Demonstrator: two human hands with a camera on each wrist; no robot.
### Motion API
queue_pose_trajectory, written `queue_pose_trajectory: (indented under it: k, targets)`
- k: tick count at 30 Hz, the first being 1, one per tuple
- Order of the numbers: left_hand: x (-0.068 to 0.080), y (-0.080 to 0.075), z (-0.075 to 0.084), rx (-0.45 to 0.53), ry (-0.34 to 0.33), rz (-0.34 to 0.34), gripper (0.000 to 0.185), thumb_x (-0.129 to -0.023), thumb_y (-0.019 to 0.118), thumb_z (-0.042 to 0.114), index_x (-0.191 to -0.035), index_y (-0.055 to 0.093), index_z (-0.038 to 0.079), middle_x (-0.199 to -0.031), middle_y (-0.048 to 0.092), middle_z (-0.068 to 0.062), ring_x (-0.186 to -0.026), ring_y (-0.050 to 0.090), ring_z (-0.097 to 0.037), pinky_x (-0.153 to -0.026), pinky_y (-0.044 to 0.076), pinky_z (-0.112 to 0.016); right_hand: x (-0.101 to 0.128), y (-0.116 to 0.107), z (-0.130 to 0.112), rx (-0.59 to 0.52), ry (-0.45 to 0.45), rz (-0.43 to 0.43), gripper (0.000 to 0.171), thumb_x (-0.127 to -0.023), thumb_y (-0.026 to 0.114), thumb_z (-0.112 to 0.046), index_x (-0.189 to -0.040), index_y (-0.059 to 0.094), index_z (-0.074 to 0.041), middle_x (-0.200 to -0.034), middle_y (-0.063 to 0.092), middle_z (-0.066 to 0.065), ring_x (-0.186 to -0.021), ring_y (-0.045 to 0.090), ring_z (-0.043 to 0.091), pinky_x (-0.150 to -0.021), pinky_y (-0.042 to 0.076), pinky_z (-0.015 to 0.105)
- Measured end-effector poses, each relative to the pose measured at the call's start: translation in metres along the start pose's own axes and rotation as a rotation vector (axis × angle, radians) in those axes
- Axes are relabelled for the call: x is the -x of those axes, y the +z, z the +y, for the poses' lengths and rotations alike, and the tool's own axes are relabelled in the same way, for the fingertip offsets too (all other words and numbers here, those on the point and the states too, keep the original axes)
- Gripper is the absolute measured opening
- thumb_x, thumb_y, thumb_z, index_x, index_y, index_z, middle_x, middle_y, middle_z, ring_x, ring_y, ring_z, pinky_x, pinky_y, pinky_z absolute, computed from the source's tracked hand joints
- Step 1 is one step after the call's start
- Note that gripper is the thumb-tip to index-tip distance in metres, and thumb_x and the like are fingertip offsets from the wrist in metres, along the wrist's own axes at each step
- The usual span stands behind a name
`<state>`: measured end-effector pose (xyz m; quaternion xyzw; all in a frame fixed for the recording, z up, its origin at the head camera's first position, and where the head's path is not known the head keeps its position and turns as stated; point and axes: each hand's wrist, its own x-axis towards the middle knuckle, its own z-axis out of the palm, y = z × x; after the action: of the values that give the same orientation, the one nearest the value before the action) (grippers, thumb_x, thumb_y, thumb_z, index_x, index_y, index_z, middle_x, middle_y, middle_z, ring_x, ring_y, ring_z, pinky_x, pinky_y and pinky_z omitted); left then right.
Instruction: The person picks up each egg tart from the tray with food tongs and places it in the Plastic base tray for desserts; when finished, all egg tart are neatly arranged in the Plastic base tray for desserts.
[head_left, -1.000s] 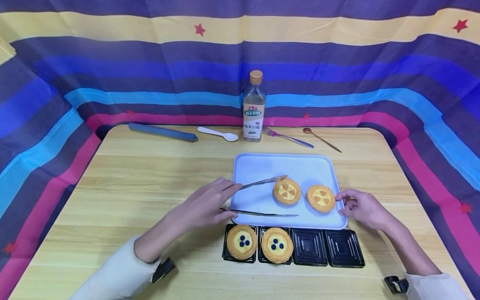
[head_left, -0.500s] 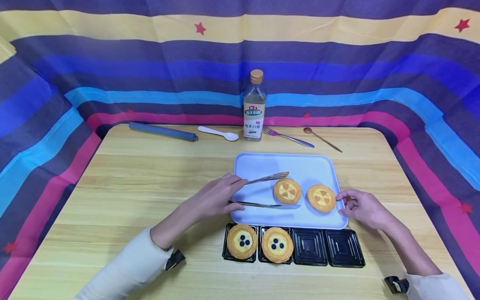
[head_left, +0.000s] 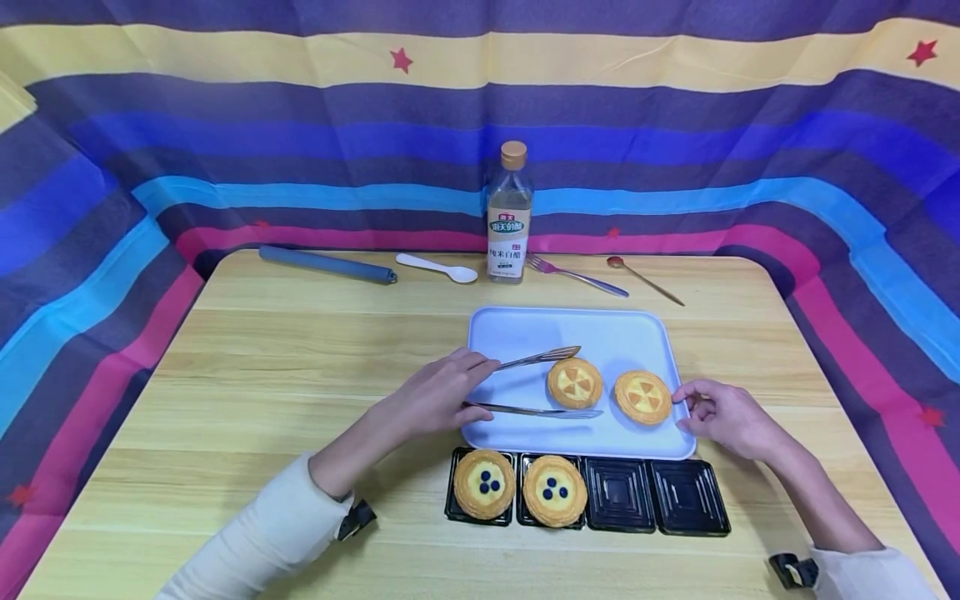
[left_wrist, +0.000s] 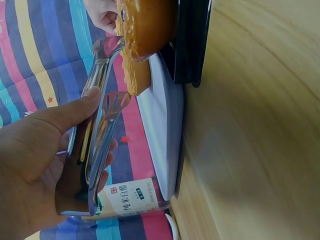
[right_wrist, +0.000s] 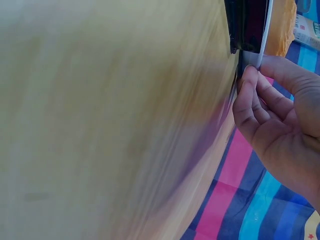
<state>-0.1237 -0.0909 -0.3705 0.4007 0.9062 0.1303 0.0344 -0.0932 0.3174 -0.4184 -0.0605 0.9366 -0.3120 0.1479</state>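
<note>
tray [head_left: 517, 329]: on counter [head_left: 262, 375], right of centre
left tart [head_left: 574, 383]: on tray, between the two arms of the tongs [head_left: 551, 356]
right tart [head_left: 642, 397]: on tray, just right of left tart
left hand [head_left: 438, 392]: at tray's left side, tongs in it, tips pointing right
right hand [head_left: 723, 417]: on tray's right edge
container row [head_left: 620, 494]: just before tray
first front tart [head_left: 483, 484]: in leftmost container
second front tart [head_left: 554, 492]: in next one right
behind tray, left to right: rod [head_left: 327, 264], spoon [head_left: 435, 266], bottle [head_left: 509, 237], fork [head_left: 577, 275], second spoon [head_left: 645, 282]
curtain [head_left: 300, 150]: behind counter
</note>
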Motion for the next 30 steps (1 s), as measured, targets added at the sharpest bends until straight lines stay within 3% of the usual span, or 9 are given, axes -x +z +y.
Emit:
queue_pose_trajectory:
  k: [30]
  targets:
    - [-0.0022, 0.0065, -0.0023, -0.032, 0.003, 0.043, 0.056, -0.084, 0.071, 0.032, -0.128, 0.056, 0.002, -0.118, 0.064, -0.01, -0.109, 0.058, -0.021, -0.092, 0.052, -0.032, 0.0004, -0.0023, 0.0022, 0.01, -0.039, 0.004, 0.03, -0.077, 0.074, -0.007, -0.105, 0.063, -0.003, -0.081, 0.063, 0.003, -0.067, 0.052, 0.001, -0.056, 0.045, 0.019]
